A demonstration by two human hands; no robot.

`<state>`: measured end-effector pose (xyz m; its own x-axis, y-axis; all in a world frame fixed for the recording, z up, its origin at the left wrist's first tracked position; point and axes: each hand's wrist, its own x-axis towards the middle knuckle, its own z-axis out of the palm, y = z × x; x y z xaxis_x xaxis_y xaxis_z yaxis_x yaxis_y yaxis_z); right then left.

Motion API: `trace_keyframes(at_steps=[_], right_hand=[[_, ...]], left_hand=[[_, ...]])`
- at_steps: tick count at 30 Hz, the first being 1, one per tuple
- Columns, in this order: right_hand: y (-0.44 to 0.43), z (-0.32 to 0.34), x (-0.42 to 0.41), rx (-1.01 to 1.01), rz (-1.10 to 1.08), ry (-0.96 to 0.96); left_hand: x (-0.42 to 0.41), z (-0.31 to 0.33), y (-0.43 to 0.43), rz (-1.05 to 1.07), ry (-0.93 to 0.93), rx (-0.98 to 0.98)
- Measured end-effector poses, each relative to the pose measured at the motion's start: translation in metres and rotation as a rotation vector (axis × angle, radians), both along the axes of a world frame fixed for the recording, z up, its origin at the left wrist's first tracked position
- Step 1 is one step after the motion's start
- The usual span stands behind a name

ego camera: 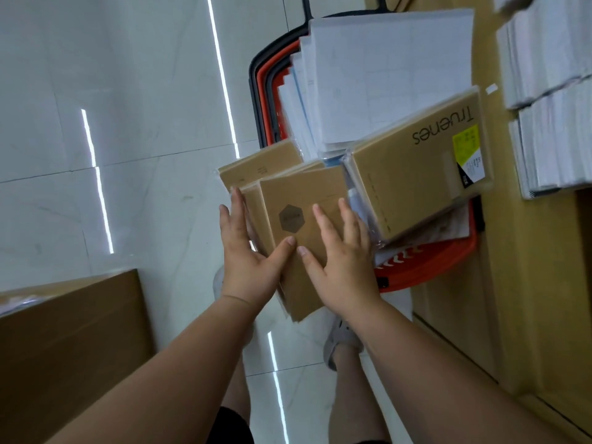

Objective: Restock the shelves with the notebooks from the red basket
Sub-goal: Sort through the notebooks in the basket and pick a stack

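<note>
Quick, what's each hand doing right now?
Left hand: open, fingers straight against the stack of small brown kraft notebooks.
Right hand: open, flat on its top cover.

At 1 o'clock, on the floor [128,123]: the basket [426,277], heaped with flat packs [384,78], a large notebook pack [416,168] lying on top (toward its near end). At centre, before the basket: a stack of small notebooks [301,225] between left hand [246,267] and right hand [342,261]. At 3 o'clock: shelf unit [544,283] bearing stacked packs [551,91]. At 8 o'clock: a carton [73,347].
</note>
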<state>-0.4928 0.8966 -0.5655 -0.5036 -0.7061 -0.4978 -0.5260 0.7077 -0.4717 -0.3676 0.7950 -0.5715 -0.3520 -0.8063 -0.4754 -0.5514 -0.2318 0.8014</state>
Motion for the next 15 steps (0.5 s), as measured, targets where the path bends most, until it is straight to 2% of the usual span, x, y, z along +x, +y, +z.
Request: trace_keyframes(at_steps=[7, 10, 15], right_hand=[[0.001, -0.003, 0.007, -0.065, -0.145, -0.055], [0.001, -0.004, 0.007, -0.042, -0.143, -0.052], [-0.008, -0.007, 0.013, -0.087, -0.165, -0.203]], left_hand=[[0.010, -0.001, -0.018, 0.034, 0.052, 0.032], [0.013, -0.004, -0.028, 0.061, 0.104, 0.091], [0.012, 0.000, -0.039, 0.098, 0.167, 0.227]])
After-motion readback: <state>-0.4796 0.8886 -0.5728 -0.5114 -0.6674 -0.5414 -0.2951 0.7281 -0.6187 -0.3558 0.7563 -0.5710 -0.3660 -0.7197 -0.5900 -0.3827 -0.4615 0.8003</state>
